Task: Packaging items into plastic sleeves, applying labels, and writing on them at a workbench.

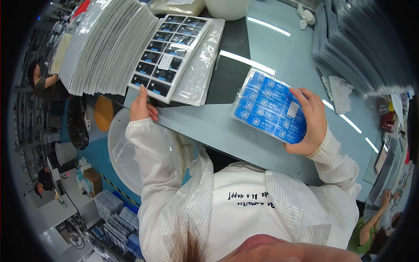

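My right hand [312, 120] is wrapped round the right end of a clear-wrapped block of blue boxes [266, 105], which has a small white label on it. The block is over the grey tabletop, and I cannot tell whether it rests there. My left hand [142, 105] is closed at the near corner of a white-edged sheet of black rectangles with blue strips [163, 54]. One finger lies on its edge; the rest are curled below. Under that sheet's right side lies a clear plastic-wrapped pack [198, 70].
A tall stack of white sheets [109, 48] stands at the far left. Clear plastic trays [362, 48] are piled at the far right, near a crumpled white wrapper [340, 91]. A round plastic-lined bin [120, 148] is below the table edge. Other people are at both sides.
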{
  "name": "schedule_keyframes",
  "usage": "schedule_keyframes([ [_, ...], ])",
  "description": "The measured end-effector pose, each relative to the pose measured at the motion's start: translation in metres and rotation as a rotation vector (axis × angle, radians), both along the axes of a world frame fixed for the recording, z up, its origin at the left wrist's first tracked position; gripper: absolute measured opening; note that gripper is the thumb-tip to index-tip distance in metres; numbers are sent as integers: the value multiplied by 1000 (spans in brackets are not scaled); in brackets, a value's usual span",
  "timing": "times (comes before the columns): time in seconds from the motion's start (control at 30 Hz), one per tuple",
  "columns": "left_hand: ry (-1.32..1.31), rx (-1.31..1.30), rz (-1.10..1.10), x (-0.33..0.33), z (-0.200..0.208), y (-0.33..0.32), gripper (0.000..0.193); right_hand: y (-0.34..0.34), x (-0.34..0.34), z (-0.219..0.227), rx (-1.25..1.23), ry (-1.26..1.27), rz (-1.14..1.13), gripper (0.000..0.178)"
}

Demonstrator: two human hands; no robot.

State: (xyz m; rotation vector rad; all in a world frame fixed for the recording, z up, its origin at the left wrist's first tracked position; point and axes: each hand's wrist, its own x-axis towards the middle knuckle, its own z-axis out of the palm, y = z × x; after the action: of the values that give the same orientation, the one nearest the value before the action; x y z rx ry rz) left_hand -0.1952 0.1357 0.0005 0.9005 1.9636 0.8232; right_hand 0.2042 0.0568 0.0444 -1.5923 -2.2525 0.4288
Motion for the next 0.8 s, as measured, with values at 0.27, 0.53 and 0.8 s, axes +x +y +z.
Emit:
schedule_keyframes([
  [0.27,53,110,-22,0,1,-4,54,9,-5,16,3,22,40,99],
  [0.53,-383,234,48,3,-7,-10,33,94,-36,53,198,114,359,98],
  [0.8,-802,339,140,-11,3,-15,55,217,-151,54,314,260,908,95],
])
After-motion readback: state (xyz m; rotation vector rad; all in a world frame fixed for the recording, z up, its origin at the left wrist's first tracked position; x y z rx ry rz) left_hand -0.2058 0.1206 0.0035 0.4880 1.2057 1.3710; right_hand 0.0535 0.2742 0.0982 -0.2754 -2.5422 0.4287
